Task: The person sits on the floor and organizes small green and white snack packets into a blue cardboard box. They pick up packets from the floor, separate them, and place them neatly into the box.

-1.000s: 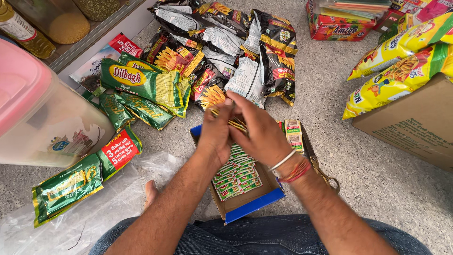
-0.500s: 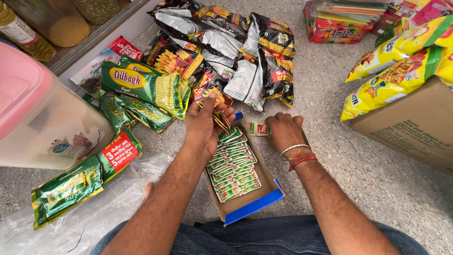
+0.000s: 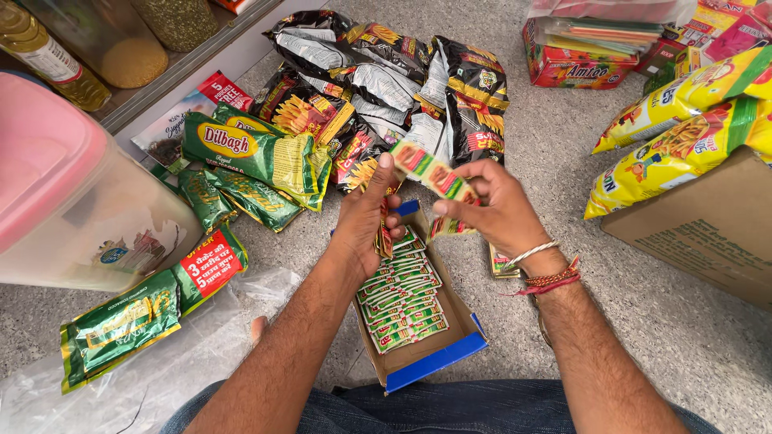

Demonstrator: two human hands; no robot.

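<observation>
My left hand [image 3: 366, 221] grips a folded bundle of small sachets [image 3: 384, 235] upright above the far end of a blue-edged cardboard box [image 3: 430, 360]. My right hand [image 3: 494, 210] holds a strip of joined red-and-green sachets [image 3: 433, 174] that stretches up and left toward my left fingertips. Inside the box lie several rows of small green-and-red sachets [image 3: 402, 299]. Both hands hover close together over the box, which rests on the speckled floor in front of my knees.
Black snack packets [image 3: 402, 76] are heaped beyond the box, green pouches [image 3: 249, 149] to their left. A pink-lidded plastic tub [image 3: 72, 201] stands at left, yellow packets [image 3: 683, 120] on a brown carton [image 3: 708, 217] at right. A loose sachet strip [image 3: 500, 264] lies by my right wrist.
My right hand left the floor beside the box and rose with a sachet strip, bringing it up to meet my left hand. The left hand stayed over the box with its bundle.
</observation>
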